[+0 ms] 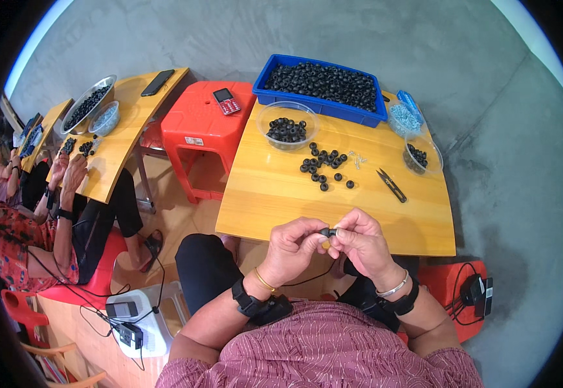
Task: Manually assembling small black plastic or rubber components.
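My left hand (296, 244) and my right hand (364, 243) meet just beyond the table's near edge, toward my body. Between their pinched fingertips is a small black round piece (327, 232), gripped from both sides. Fingers cover part of it, so I cannot tell whether it is one piece or two pressed together. On the table ahead lie several loose black ring-like pieces (323, 159) with holes, beside a few tiny clear pieces (357, 160). Black thread snips (393, 186) rest to their right, blades pointing away from me.
On the yellow table (275, 200) stand a blue tray (320, 105) of black pieces, a clear bowl (288, 105), a smaller clear tub (431, 147) and a bowl of pale blue bits (403, 121). A red stool (207, 132) holds a phone (226, 101). Another person (29, 246) works at left.
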### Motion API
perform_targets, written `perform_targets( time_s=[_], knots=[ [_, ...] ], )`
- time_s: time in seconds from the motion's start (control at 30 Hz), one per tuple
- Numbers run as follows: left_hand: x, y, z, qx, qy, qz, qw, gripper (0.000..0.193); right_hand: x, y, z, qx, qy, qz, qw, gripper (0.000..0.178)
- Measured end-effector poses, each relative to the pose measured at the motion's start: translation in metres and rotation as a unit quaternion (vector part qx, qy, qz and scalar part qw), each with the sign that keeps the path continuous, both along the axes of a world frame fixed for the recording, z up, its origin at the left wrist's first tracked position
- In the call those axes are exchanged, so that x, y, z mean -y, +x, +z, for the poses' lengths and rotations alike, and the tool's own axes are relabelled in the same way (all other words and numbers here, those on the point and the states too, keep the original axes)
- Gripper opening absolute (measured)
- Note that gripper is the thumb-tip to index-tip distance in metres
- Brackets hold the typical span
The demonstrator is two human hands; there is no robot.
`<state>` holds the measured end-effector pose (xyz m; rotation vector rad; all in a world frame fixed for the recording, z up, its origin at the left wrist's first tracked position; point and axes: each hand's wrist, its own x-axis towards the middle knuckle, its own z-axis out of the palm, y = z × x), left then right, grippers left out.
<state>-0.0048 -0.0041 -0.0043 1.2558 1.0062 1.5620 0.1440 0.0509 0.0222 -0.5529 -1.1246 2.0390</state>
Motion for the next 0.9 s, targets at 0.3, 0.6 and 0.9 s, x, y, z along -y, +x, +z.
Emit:
perform_targets(
  time_s=[0.3, 0.6, 0.9],
  knots=[
    [-0.001, 0.001, 0.000, -0.060, 0.028, 0.006, 0.998, 0.012, -0.002, 0.005, -0.005, -0.007, -0.001, 0.008, 1.000, 0.006],
    [-0.003, -0.001, -0.001, 0.131, -0.059, -0.109, 0.984, 0.016, -0.006, 0.010, 0.000, 0.092, 0.114, 0.033, 0.989, 0.007],
    [-0.005, -0.005, -0.001, 0.170, -0.064, -0.149, 0.972, 0.016, -0.009, 0.010, 0.005, 0.096, 0.123, 0.068, 0.985, 0.009]
  ],
)
